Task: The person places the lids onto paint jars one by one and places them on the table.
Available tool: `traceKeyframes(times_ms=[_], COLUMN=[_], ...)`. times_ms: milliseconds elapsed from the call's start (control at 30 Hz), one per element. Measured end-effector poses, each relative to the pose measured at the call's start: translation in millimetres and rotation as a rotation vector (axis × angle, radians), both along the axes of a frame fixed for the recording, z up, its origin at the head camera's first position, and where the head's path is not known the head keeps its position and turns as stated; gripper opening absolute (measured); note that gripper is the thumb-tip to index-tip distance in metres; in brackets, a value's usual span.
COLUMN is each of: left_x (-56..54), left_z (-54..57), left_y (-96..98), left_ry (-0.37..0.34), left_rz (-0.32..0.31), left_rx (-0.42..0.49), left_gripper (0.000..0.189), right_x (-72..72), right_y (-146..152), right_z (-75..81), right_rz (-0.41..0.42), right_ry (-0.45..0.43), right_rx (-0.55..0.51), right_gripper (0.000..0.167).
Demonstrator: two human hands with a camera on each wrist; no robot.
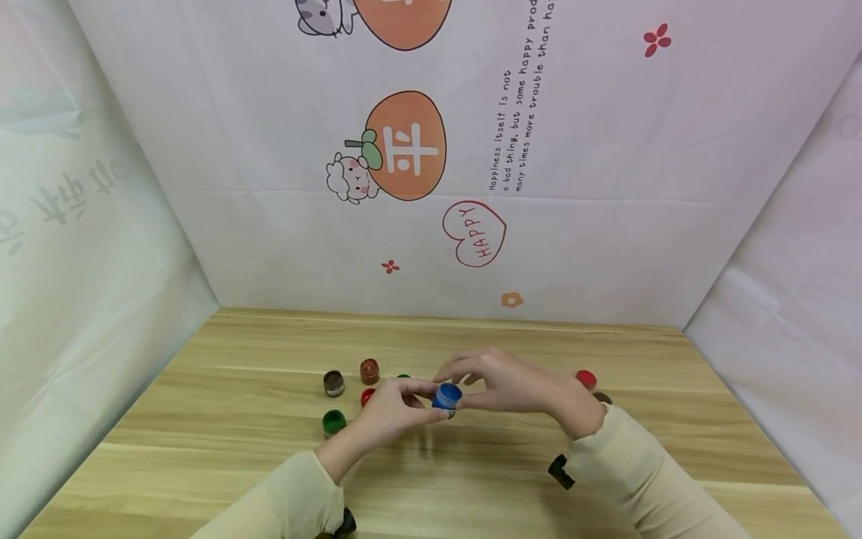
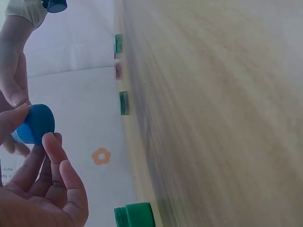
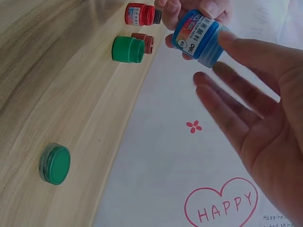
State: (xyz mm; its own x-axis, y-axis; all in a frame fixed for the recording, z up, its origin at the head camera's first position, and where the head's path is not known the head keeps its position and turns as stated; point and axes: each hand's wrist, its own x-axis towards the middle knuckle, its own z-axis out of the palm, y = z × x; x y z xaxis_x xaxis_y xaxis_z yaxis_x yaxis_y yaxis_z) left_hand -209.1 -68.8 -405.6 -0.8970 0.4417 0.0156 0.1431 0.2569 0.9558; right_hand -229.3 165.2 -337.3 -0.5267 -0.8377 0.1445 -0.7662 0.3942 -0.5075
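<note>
Left hand pinched the blue jar, seemingly for twisting — right hand, fingers spread at its three o'clock, likely needed to grip.

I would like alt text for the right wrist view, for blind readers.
The left hand grips a blue jar; the right hand has its thumb at the jar's rim, fingers extended. On the wooden table are a red jar, a green jar and a green lid.

Booth-like space (printed sheets, wooden table)
</note>
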Motion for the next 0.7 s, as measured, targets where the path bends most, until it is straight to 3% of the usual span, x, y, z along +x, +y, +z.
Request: traceKeyframes(times_ms=[167, 300, 533, 700], left_x=[-0.8, -1.2, 0.5, 1.1], left_z=[0.3, -0.7, -0.2, -0.5], left_y=[0.6, 1.9, 2.9, 3.3], left_ry=[0.003, -0.005, -0.016, -0.013], left_rz=[-0.021, -0.037, -0.035, -0.020], left_rx=[-0.002, 0.015, 0.025, 0.022], left_gripper=[0.040, 0.038, 0.040, 0.040], right_x=[-1.1, -0.8, 1.2, 2.4], right_y=[0.7, 0.2, 0.0, -1.1], right_z=[2.9, 4.4, 4.3, 3.4], right_rz=[0.092, 0.114, 0.049, -0.017], right_ry=[0.048, 0.017, -0.090, -0.088], right_rx=[-0.021, -0.032, -0.020, 0.012], right_gripper=[0.029, 0.026, 0.026, 0.024])
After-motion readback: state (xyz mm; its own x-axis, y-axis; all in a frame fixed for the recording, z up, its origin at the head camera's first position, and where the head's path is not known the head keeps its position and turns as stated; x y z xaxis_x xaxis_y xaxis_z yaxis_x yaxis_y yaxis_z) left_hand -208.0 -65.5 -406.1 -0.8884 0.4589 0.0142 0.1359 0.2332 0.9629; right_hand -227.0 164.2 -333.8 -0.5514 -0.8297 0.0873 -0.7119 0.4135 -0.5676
